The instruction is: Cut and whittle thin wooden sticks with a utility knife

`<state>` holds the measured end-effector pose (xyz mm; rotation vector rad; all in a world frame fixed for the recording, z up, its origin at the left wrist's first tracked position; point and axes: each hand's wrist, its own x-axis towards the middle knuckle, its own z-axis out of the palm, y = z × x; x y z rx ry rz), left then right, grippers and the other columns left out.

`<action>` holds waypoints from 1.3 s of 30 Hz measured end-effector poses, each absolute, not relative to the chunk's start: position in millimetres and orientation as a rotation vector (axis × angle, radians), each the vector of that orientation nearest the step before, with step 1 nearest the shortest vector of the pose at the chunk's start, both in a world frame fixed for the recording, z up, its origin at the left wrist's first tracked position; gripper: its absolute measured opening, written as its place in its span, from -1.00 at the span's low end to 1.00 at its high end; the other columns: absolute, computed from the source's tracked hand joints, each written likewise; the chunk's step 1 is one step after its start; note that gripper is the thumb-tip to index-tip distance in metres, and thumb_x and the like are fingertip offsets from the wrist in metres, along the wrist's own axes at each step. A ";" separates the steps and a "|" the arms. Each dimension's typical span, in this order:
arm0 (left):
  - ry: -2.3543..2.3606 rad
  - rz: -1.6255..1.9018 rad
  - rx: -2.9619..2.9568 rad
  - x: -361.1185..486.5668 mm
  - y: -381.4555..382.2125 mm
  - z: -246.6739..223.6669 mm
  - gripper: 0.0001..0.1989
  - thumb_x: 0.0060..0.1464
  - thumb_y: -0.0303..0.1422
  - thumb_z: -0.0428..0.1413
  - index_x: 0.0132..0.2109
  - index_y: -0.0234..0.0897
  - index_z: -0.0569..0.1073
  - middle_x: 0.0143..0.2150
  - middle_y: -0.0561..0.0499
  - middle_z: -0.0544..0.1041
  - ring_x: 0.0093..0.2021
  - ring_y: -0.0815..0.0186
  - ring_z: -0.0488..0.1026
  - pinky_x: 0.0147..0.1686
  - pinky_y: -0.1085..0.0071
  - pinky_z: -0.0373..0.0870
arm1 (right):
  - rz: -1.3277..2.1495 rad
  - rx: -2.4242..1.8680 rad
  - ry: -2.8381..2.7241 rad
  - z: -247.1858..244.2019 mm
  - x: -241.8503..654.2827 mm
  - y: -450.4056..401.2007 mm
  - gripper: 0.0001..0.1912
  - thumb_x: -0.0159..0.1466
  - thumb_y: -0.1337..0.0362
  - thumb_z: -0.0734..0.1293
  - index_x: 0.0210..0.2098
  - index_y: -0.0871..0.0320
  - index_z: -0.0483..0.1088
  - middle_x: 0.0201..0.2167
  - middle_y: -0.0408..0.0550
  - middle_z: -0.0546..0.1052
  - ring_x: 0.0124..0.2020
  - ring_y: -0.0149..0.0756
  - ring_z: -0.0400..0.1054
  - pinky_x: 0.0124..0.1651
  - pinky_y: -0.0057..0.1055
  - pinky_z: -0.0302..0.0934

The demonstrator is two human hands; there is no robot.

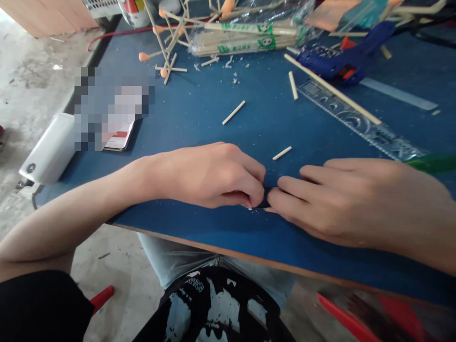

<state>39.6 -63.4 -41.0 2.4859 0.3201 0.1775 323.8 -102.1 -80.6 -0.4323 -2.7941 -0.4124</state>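
Near the front edge of the blue table: your left hand and right hand, fingertips pinched together on a small dark piece, mostly hidden. Step, as judged: fine fitting. Next move calls for steady pressure. Cut stick just behind.

free: blue table centre | blocked: ruler, stick offcuts

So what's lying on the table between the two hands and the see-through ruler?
In the head view, one short wooden stick lies on the blue table, between the left hand, right hand and clear ruler.
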 end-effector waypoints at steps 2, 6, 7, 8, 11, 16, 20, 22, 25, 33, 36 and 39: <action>0.328 0.175 2.481 38.8 -63.5 -42.1 -0.72 0.49 -0.52 0.17 -0.06 -0.13 0.77 -0.02 -0.04 0.79 -0.08 0.31 0.73 -0.08 0.46 0.59 | -0.433 -0.348 -2.759 -84.3 323.8 -96.8 -0.70 0.55 0.39 0.29 -0.31 0.01 0.46 -0.48 -0.17 0.45 -0.42 -0.19 0.16 -0.26 -0.16 -0.03; 0.342 0.146 2.472 38.1 -64.0 -43.2 -0.71 0.51 -0.50 0.15 -0.03 -0.13 0.77 0.01 -0.07 0.79 -0.05 0.29 0.73 -0.05 0.44 0.60 | -0.416 -0.292 -2.749 -88.0 322.7 -94.3 -0.74 0.54 0.35 0.34 -0.30 0.01 0.49 -0.46 -0.19 0.46 -0.40 -0.21 0.15 -0.25 -0.17 -0.05; 0.342 0.137 2.468 38.1 -63.9 -43.2 -0.71 0.52 -0.49 0.14 -0.02 -0.13 0.77 0.02 -0.07 0.78 -0.05 0.29 0.72 -0.05 0.44 0.60 | -0.418 -0.306 -2.758 -88.2 322.4 -95.1 -0.74 0.53 0.37 0.36 -0.31 0.01 0.49 -0.46 -0.19 0.45 -0.40 -0.21 0.15 -0.25 -0.16 -0.06; 0.342 0.132 2.461 38.2 -63.8 -43.0 -0.70 0.53 -0.49 0.13 -0.02 -0.13 0.77 0.02 -0.07 0.78 -0.05 0.29 0.72 -0.05 0.44 0.61 | -0.420 -0.324 -2.765 -88.0 322.1 -96.2 -0.74 0.52 0.39 0.37 -0.32 0.01 0.49 -0.47 -0.19 0.44 -0.40 -0.20 0.14 -0.25 -0.16 -0.06; 0.342 0.135 2.451 38.7 -63.5 -41.9 -0.69 0.53 -0.49 0.13 -0.04 -0.11 0.77 0.02 -0.06 0.78 -0.05 0.29 0.72 -0.06 0.44 0.61 | -0.416 -0.369 -2.775 -84.8 320.9 -100.5 -0.72 0.51 0.41 0.35 -0.33 0.00 0.47 -0.46 -0.18 0.45 -0.41 -0.18 0.15 -0.24 -0.15 -0.05; 0.332 0.145 2.450 39.0 -63.7 -39.8 -0.69 0.53 -0.50 0.13 -0.06 -0.13 0.77 0.01 -0.06 0.78 -0.06 0.29 0.73 -0.08 0.45 0.60 | -0.391 -0.468 -2.855 -68.3 318.5 -111.8 -0.69 0.47 0.51 0.27 -0.29 0.01 0.48 -0.47 -0.17 0.44 -0.43 -0.18 0.20 -0.27 -0.16 -0.01; 0.339 0.110 2.456 38.7 -63.2 -41.9 -0.69 0.54 -0.49 0.11 -0.04 -0.13 0.75 0.00 -0.08 0.76 -0.05 0.28 0.71 -0.06 0.42 0.60 | -0.434 -0.526 -2.875 -68.6 320.6 -113.5 -0.70 0.53 0.41 0.28 -0.33 -0.01 0.44 -0.50 -0.18 0.42 -0.46 -0.18 0.19 -0.30 -0.15 0.01; 0.314 0.110 2.485 38.9 -63.6 -44.3 -0.71 0.53 -0.50 0.10 -0.02 -0.17 0.73 0.01 -0.11 0.74 -0.05 0.26 0.70 -0.04 0.40 0.59 | -0.420 -0.407 -2.806 -77.1 323.9 -107.0 -0.66 0.60 0.24 0.29 -0.35 -0.01 0.42 -0.48 -0.18 0.43 -0.44 -0.20 0.18 -0.29 -0.14 0.02; 0.287 0.101 2.563 40.0 -66.9 -47.2 -0.75 0.54 -0.52 0.09 0.00 -0.26 0.68 0.02 -0.14 0.70 -0.12 0.27 0.66 -0.13 0.40 0.56 | -0.352 -0.151 -2.768 -89.5 329.1 -93.8 -0.64 0.67 0.11 0.25 -0.27 0.01 0.47 -0.44 -0.20 0.44 -0.41 -0.21 0.19 -0.30 -0.16 0.04; 0.390 0.203 2.726 39.6 -68.3 -52.3 -0.76 0.65 -0.40 0.01 0.10 -0.27 0.60 0.11 -0.11 0.71 -0.23 0.32 0.63 -0.35 0.35 0.47 | -0.264 -0.012 -2.739 -95.1 333.2 -87.7 -0.57 0.70 0.08 0.19 -0.25 0.05 0.50 -0.38 -0.15 0.46 -0.38 -0.23 0.21 -0.29 -0.16 0.06; 0.484 0.316 2.688 36.6 -58.5 -58.1 -0.72 0.67 -0.35 -0.02 0.17 -0.20 0.61 0.15 -0.11 0.72 -0.04 0.28 0.70 -0.15 0.37 0.60 | -0.266 -0.016 -2.736 -95.3 333.5 -88.1 -0.58 0.70 0.10 0.18 -0.24 0.05 0.50 -0.42 -0.17 0.40 -0.38 -0.23 0.19 -0.30 -0.17 0.07; 0.610 0.453 2.707 33.3 -49.1 -62.6 -0.68 0.65 -0.32 -0.01 0.18 -0.10 0.66 0.18 -0.10 0.72 -0.01 0.23 0.72 -0.07 0.28 0.65 | -0.268 -0.039 -2.749 -93.9 333.9 -88.2 -0.60 0.69 0.08 0.22 -0.23 0.04 0.50 -0.41 -0.18 0.41 -0.37 -0.24 0.21 -0.28 -0.17 0.08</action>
